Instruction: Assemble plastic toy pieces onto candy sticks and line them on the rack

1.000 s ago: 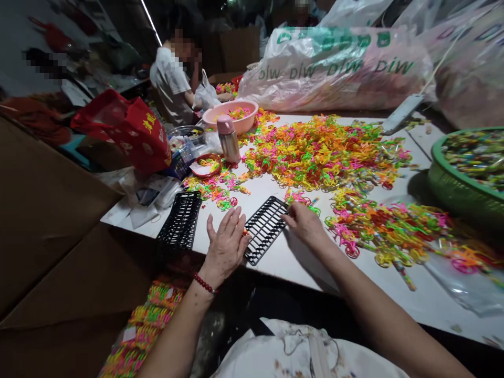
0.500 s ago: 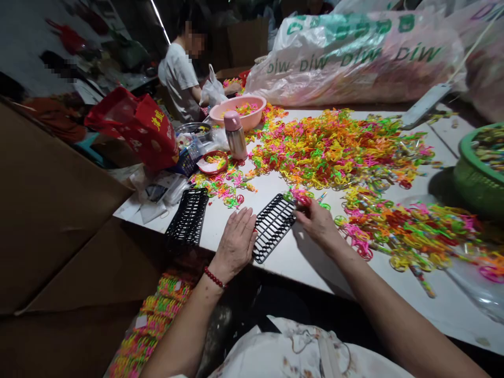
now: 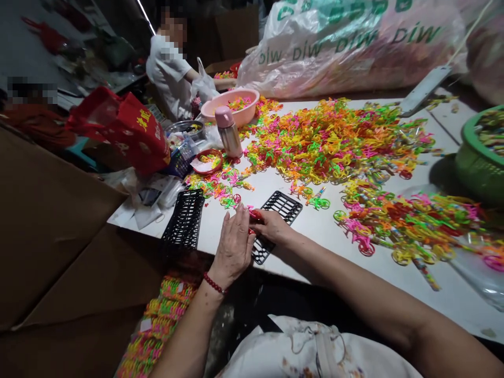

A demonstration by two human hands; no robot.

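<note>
My right hand (image 3: pixel 272 227) pinches small red plastic toy pieces (image 3: pixel 256 216) over a black slotted rack (image 3: pixel 289 205). Beside it, my left hand (image 3: pixel 233 242) is held with its fingers stretched out along the rack's left edge, a red bead bracelet on the wrist. Its fingertips come close to the pieces, and a bit of red shows by its thumb. What lies under the left palm is hidden. The rack lies flat at the table's front edge, partly covered by both hands. More black racks (image 3: pixel 185 218) are stacked to the left.
A big heap of coloured plastic toys (image 3: pixel 326 142) covers the table's middle, with candy-filled ones (image 3: pixel 409 220) at right. A pink flask (image 3: pixel 229 134), pink basin (image 3: pixel 252 111), red bag (image 3: pixel 129 128) and green basin (image 3: pixel 478 168) stand around. A person (image 3: pixel 169 68) works behind.
My right hand has moved left from the rack's far right side to my left hand, bringing red pieces along. The left hand stays nearly in place. The view has shifted slightly.
</note>
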